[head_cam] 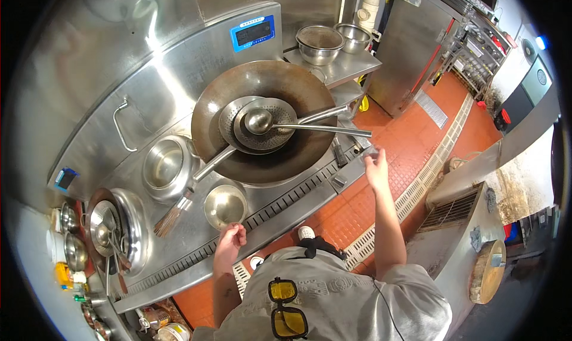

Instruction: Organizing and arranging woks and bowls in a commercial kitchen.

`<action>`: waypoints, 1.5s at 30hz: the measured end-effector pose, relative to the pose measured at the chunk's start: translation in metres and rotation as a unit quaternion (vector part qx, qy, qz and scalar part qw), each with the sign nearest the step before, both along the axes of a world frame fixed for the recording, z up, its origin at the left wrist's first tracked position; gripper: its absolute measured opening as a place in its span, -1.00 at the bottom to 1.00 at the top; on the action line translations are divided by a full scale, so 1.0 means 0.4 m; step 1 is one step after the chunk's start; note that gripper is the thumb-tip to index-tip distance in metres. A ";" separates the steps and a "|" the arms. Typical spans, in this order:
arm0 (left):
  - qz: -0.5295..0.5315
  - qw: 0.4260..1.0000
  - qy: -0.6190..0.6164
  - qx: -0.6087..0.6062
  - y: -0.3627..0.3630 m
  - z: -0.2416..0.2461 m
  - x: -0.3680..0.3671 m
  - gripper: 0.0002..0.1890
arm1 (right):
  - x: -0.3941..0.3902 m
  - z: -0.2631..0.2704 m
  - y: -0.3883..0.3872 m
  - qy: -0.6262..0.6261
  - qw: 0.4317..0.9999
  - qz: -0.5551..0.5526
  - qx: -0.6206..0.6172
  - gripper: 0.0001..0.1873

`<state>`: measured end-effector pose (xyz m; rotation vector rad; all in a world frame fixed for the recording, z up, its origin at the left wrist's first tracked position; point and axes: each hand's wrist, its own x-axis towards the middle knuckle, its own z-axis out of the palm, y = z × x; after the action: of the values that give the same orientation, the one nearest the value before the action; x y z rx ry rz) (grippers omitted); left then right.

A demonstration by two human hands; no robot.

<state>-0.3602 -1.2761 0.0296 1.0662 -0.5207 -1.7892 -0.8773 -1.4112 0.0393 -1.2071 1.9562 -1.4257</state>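
Note:
My left hand (230,239) hovers over the front edge of a steel range, fingers curled, beside a round metal bowl (225,207); no held thing shows. Off the range's right corner is my right hand (376,167), empty, thumb and fingers apart, near the end of a ladle (259,121) handle. That ladle lies on two stacked perforated strainers (239,117) inside a large wok (263,79). One strainer handle points lower left, the other right. A bamboo wok brush (172,218) rests by the left handle.
A steel pot (164,164) stands left of the wok. Further left, a smaller wok (94,195) holds ladles and a strainer. Steel basins (319,50) occupy a side shelf (353,68). A slatted drain (286,198) runs along the range front. Behind me is a round wooden chopping block (485,274).

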 end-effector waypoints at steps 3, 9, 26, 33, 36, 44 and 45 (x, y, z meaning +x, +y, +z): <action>-0.002 0.999 -0.041 0.001 0.003 0.031 -0.060 -0.84 | -0.049 0.002 -0.053 -0.011 1.000 0.014 -0.009 -0.28; -0.040 0.997 -0.062 -0.016 -0.020 0.019 -0.112 -0.82 | -0.048 -0.013 -0.142 -0.029 0.998 0.013 -0.053 -0.37; -0.179 0.973 -0.124 0.071 -0.165 0.013 -0.266 -0.64 | 0.274 0.061 0.161 -0.020 0.958 0.279 0.063 -0.54; -0.212 0.972 -0.068 0.079 -0.217 0.044 -0.254 -0.67 | 0.280 0.096 0.195 0.039 0.954 0.284 0.092 -0.65; -0.206 0.971 -0.099 0.076 -0.206 0.077 -0.263 -0.74 | 0.299 0.099 0.223 0.028 0.955 0.276 0.109 -0.70; -0.182 0.981 -0.070 0.008 -0.195 0.053 -0.224 -0.81 | 0.386 0.088 0.268 0.043 0.950 0.302 0.072 -0.78; -0.184 0.982 -0.038 0.002 -0.193 0.056 -0.213 -0.82 | 0.401 0.106 0.274 0.030 0.947 0.306 0.089 -0.78</action>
<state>-0.4453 -1.3534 0.0520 1.0957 -0.8031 -2.0741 -0.7169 -1.3018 0.0817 -1.5948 1.5010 -0.8813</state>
